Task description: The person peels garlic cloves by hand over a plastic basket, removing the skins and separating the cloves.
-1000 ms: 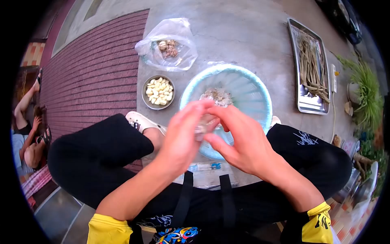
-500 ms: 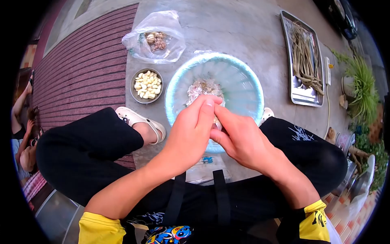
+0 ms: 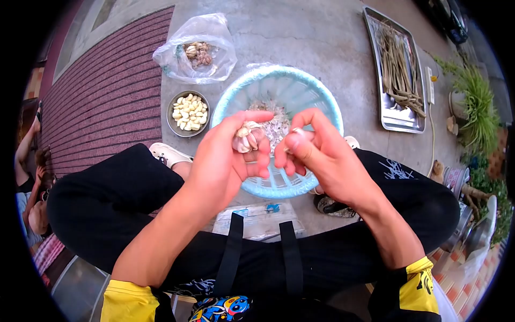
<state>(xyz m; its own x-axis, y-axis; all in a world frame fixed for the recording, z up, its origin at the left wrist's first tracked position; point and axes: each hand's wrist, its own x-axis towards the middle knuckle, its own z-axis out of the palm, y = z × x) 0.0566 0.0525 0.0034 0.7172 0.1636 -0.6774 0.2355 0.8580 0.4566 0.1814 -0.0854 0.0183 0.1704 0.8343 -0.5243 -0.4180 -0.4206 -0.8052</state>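
Over the light blue plastic basin (image 3: 331, 102), my left hand (image 3: 214, 155) cradles a partly broken garlic bulb (image 3: 245, 138), its purplish cloves showing. Thumb and forefinger of my right hand (image 3: 327, 153) pinch a small whitish garlic clove (image 3: 298, 131), partly hidden by the fingers. The two hands are apart. Beneath them, papery garlic skins (image 3: 276, 126) lie in the basin. A metal bowl (image 3: 170, 119) of peeled garlic cloves (image 3: 190, 111) stands left of the basin.
Behind the bowl lies a clear plastic bag (image 3: 220, 40) with garlic bulbs (image 3: 198, 53) inside. A metal tray (image 3: 399, 121) of dried stalks (image 3: 397, 70) is at the right, near a power strip (image 3: 430, 86) and a potted plant (image 3: 477, 118). Another person's arm (image 3: 38, 182) shows far left.
My hands were pressed together around the garlic; now they have parted. The bulb shows in my left hand and a piece is pinched in my right.
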